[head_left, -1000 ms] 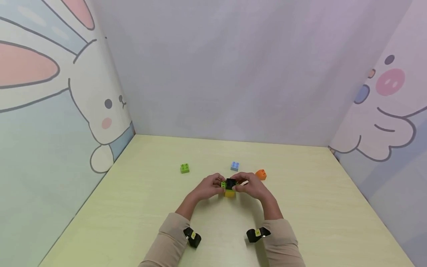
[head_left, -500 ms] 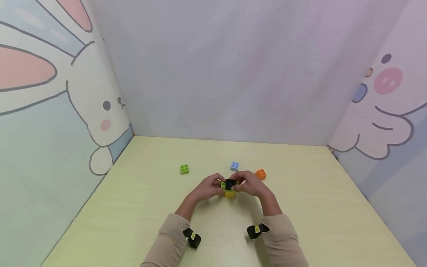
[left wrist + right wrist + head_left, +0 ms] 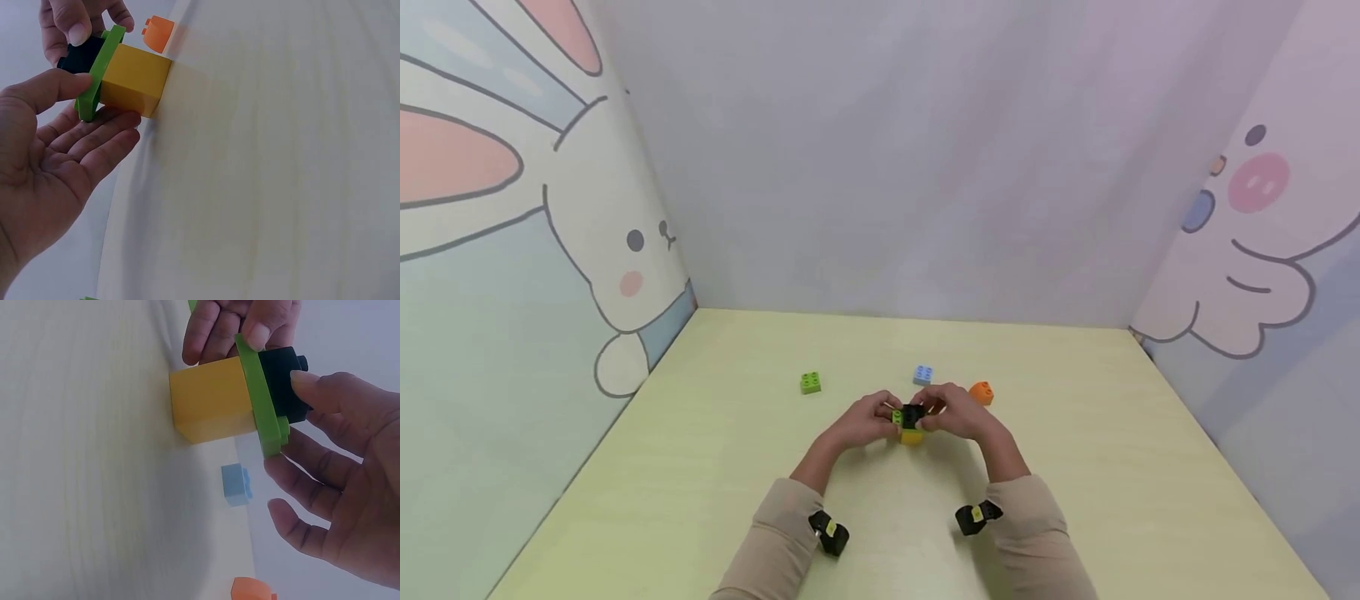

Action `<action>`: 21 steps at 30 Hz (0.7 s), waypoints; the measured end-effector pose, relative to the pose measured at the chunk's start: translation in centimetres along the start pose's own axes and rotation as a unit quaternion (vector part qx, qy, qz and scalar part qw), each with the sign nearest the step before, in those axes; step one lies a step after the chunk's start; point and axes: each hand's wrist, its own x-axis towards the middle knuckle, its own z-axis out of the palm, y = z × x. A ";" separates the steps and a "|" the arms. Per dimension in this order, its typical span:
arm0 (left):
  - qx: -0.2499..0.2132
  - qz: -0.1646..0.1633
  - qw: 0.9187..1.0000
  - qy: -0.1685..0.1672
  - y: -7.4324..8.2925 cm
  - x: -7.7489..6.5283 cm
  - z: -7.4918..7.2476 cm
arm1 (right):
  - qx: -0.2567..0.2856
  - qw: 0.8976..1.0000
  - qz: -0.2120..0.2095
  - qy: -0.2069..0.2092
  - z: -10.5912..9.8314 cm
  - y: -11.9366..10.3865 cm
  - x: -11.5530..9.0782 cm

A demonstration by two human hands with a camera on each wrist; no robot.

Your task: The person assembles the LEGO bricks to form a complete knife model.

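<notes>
Between both hands stands a small stack: a yellow block (image 3: 212, 400) on the table, a thin green plate (image 3: 262, 403) on it, and a black brick (image 3: 284, 384) on top. The plate juts out past the yellow block on both sides. With its thumb on the plate's edge and fingers beneath and beside the yellow block, the left hand (image 3: 859, 422) steadies the stack. The right hand (image 3: 964, 414) pinches the black brick, its thumb on the near face. Some of its fingers lie under or behind the plate, partly hidden.
Beyond the hands on the pale table (image 3: 715, 467) lie a light green brick (image 3: 810, 382) to the left, a light blue brick (image 3: 922, 375) in the middle and an orange rounded brick (image 3: 981, 392) by the right hand. Walls with cartoon animals enclose the back and sides.
The head view has shifted a little, so everything sits slightly further left in it. Both hands keep their hold, and the stack looks the same.
</notes>
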 end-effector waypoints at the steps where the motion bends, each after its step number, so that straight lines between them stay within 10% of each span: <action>1: -0.001 0.000 1.000 -0.001 -0.1 0.0 0.0 | 0.000 1.000 0.000 0.002 0.1 0.1 -0.1; 21: 0.004 0.033 0.999 -0.012 -0.1 0.0 0.1 | 0.089 0.991 0.013 0.094 0.0 3.9 -0.3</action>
